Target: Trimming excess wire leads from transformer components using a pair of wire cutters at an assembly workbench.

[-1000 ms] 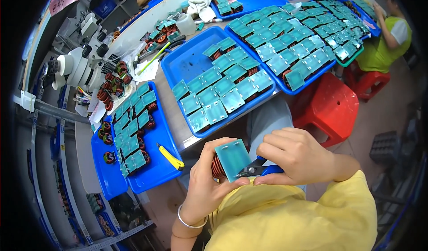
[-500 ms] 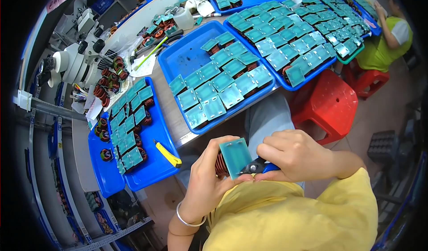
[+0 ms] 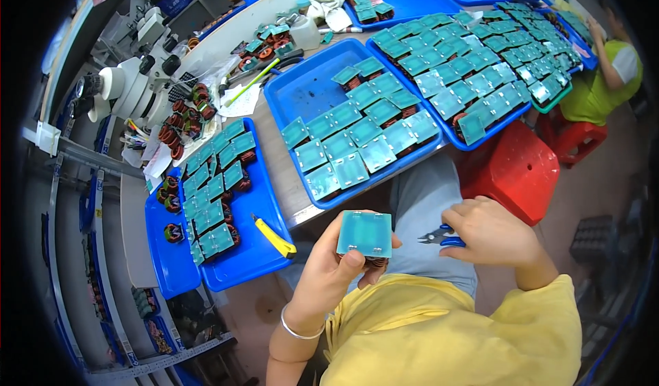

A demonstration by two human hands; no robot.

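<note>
My left hand [image 3: 328, 266] is closed round a toroidal coil with a square green board [image 3: 365, 233] on it. The board faces up, its thumb-side edge pressed by my thumb, and dark copper windings show beneath. Small metal pins stand out near two of the board's edges. To the right, apart from the coil, my right hand [image 3: 491, 234] grips side cutters [image 3: 445, 237] with blue handles. Their dark jaws point left, slightly spread, above my jeans. The palm side of the right hand is hidden.
Blue trays [image 3: 317, 192] of similar board-topped coils line the bench. A yellow utility knife [image 3: 273, 238] lies on the left tray. Microscopes [image 3: 113, 87] and loose coils [image 3: 185, 115] stand behind it. A red stool [image 3: 513, 173] is at right; another person [image 3: 614, 70] sits beyond.
The cutters have moved right, away from the board. My left hand has turned the coil so its board faces up more squarely. The whole view has shifted slightly.
</note>
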